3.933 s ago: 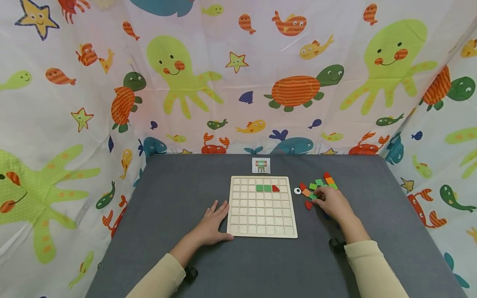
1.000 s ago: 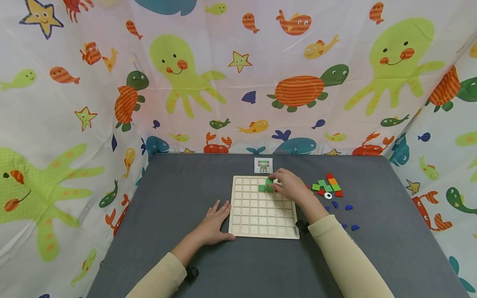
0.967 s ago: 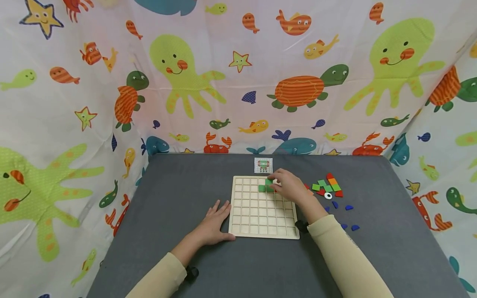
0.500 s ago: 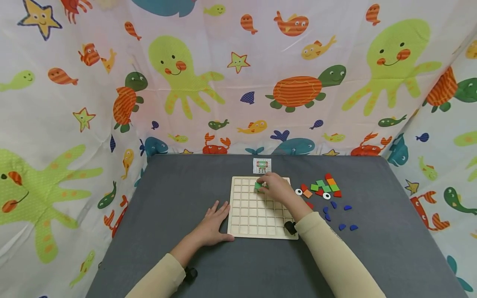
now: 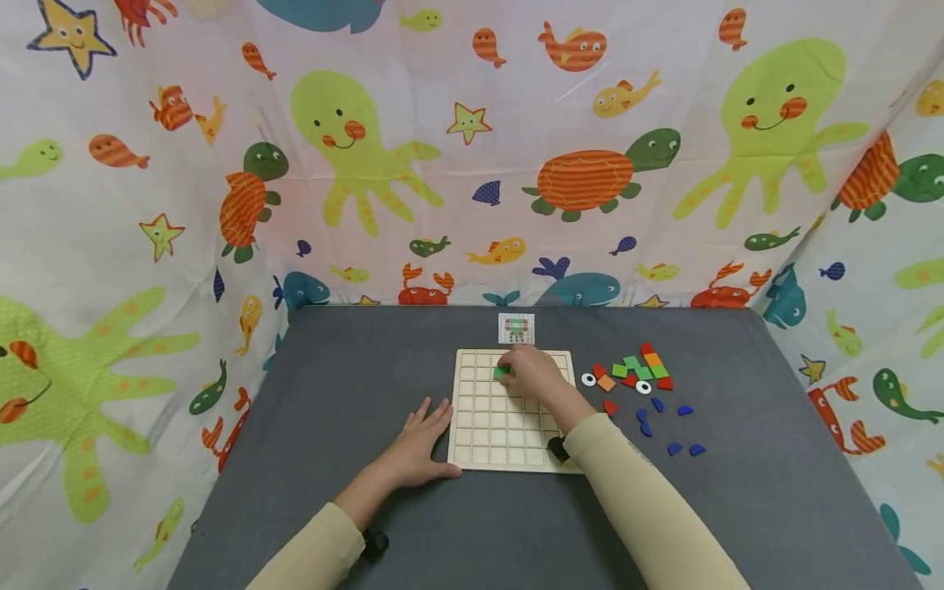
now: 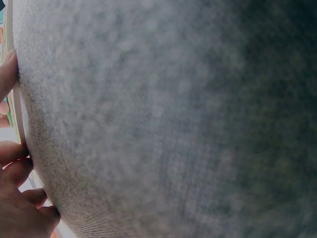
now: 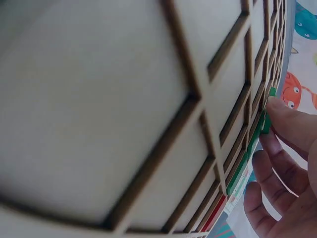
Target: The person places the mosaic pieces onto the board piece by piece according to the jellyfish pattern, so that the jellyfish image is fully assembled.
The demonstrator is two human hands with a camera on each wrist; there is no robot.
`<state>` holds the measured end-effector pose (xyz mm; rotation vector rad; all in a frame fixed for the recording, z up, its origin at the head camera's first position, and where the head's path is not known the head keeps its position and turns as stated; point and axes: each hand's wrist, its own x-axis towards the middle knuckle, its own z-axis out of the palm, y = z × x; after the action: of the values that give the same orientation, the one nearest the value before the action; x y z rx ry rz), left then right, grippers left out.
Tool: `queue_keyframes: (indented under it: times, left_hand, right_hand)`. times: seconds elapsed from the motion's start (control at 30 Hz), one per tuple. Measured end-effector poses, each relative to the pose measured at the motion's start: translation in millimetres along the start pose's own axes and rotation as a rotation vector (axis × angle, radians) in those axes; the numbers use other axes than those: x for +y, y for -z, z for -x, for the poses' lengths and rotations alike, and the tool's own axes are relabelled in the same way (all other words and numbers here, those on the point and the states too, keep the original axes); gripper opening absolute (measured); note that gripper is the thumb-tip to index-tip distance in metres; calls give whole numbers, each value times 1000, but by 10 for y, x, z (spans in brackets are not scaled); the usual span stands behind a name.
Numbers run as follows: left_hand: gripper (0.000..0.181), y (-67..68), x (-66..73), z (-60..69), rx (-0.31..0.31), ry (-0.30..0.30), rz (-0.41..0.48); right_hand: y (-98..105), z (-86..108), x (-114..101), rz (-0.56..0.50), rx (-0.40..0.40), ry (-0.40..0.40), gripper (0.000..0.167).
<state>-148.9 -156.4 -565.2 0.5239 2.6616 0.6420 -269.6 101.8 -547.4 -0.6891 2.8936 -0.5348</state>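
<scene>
A wooden grid board (image 5: 509,438) lies flat on the grey table. My right hand (image 5: 534,373) is over its upper rows, pinching a green square tile (image 7: 266,125) between thumb and finger at the grid. In the right wrist view, a green strip of tiles (image 7: 242,166) and a red piece (image 7: 214,213) sit in the board along the same row. From the head, my hand hides most of that row. My left hand (image 5: 416,447) rests at the board's left edge, fingers spread, fingertips and thumb touching the rim.
A small picture card (image 5: 516,328) lies behind the board. Right of the board are loose green tiles (image 5: 632,363), red pieces (image 5: 610,407), an orange tile (image 5: 606,383), white rings (image 5: 643,388) and several blue half-round pieces (image 5: 686,410). A patterned curtain (image 5: 442,164) stands behind.
My right hand has brought a green tile from the loose pieces to the board, then shifted left along the upper rows. My left hand has stayed at the board's edge.
</scene>
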Motion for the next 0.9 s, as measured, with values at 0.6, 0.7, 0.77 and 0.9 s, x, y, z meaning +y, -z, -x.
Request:
queue_keyframes:
  times: [0.6, 0.7, 0.77, 0.9]
  left_hand:
    - [109, 24, 10, 23, 2, -14, 17]
    - [109, 20, 5, 25, 6, -17, 17]
    - [108, 17, 4, 24, 8, -19, 13]
    - [108, 15, 2, 22, 9, -20, 10]
  right_hand:
    - [112, 66, -24, -62, 23, -12, 34]
    - [198, 166, 1, -93, 43, -6, 34]
    - [248, 235, 25, -100, 54, -9, 34]
    - [324, 366, 91, -95, 85, -4, 34]
